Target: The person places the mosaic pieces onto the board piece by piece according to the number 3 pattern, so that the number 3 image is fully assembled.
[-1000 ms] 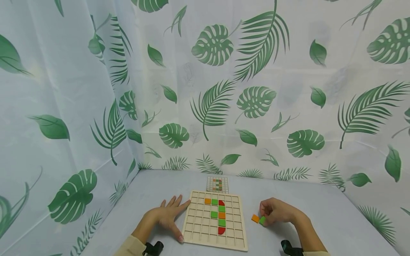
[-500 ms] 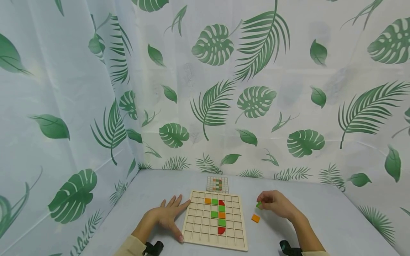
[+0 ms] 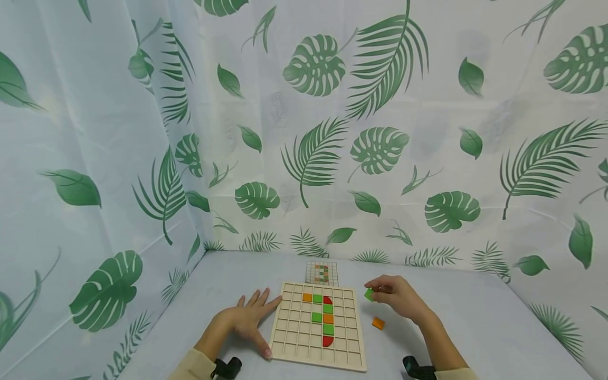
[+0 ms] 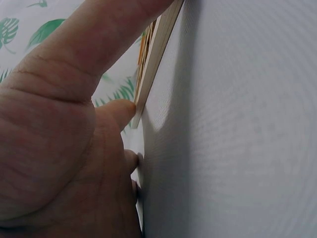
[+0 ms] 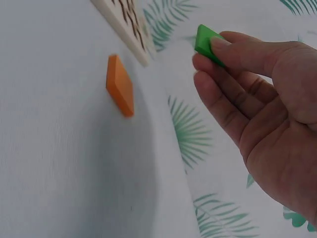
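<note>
A pale wooden grid board (image 3: 298,338) lies on the table, with orange and green square tiles and two red rounded tiles set in its cells. My left hand (image 3: 250,323) is spread along the board's left side, thumb at the near corner and index finger at the left edge; the left wrist view (image 4: 54,124) has both digits against the rim. Off the board's right side, my right hand (image 3: 398,296) pinches a green square tile (image 5: 208,45) between thumb and fingers, raised over the table. A loose orange square tile (image 3: 378,323) rests on the table below that hand.
A small printed pattern card (image 3: 322,273) with a coloured grid lies just beyond the board's far edge. A white curtain with green leaves (image 3: 318,158) hangs behind the table and along its left side.
My right hand has picked the green tile up from beside the orange one and carried it up and leftward, toward the board's far right corner. My left hand stays put.
</note>
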{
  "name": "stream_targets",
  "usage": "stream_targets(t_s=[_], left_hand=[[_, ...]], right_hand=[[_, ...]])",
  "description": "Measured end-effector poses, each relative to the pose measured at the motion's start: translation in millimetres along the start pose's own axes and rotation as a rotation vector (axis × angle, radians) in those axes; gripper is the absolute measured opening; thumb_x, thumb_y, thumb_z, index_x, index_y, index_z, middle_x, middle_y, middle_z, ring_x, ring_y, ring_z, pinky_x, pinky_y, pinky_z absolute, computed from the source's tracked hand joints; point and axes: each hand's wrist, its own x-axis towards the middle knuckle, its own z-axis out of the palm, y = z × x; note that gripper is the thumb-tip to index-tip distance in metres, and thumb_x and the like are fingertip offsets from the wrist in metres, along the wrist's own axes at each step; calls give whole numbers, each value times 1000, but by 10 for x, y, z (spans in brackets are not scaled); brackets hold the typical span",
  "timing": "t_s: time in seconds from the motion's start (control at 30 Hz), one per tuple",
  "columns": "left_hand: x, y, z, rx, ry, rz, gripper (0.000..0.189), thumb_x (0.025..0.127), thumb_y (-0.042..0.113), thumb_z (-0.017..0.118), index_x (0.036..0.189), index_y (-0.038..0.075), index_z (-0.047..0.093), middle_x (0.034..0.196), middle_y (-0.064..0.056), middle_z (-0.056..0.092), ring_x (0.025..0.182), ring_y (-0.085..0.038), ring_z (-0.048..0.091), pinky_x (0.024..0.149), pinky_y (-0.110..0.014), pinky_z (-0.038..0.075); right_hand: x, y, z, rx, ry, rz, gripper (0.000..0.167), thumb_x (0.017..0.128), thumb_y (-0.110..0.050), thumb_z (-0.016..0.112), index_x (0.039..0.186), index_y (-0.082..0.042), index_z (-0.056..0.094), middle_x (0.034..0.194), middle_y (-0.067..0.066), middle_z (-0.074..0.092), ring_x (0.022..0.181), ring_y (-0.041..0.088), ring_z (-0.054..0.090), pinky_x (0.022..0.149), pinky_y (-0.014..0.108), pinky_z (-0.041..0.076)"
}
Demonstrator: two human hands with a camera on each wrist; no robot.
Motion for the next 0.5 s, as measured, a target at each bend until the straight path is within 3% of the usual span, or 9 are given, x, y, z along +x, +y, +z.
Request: stream_targets(t_s=[0.5], left_hand=[[-35, 21, -34, -10, -13, 2, 133, 62, 63, 93, 168, 32, 18, 176, -17, 5, 162, -42, 0, 124, -73, 2]], right_hand=[[322, -413, 414, 48, 27, -110, 23, 96, -11, 74, 119, -8, 76, 111, 11, 75, 89, 19, 69, 77, 28, 61]])
